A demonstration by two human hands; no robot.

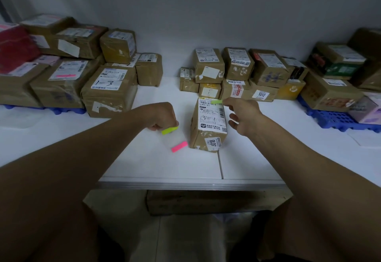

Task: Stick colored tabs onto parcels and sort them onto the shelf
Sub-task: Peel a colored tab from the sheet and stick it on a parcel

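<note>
A small brown parcel [209, 124] with a white shipping label and a "3018" sticker stands in the middle of the white table [156, 164]. My right hand [242, 115] pinches a green tab [216, 102] at the far top edge of the parcel's label. My left hand [162, 117], left of the parcel, grips a yellow-green tab pad [169, 130] with curled fingers. A pink tab pad [179, 146] lies flat on the table by the parcel's near left corner.
Stacks of brown parcels [86, 72] fill the back left, some on a blue pallet [66, 110]. More parcels [247, 72] line the back middle and right, over another blue pallet [334, 119]. A cardboard box [206, 202] sits under the table.
</note>
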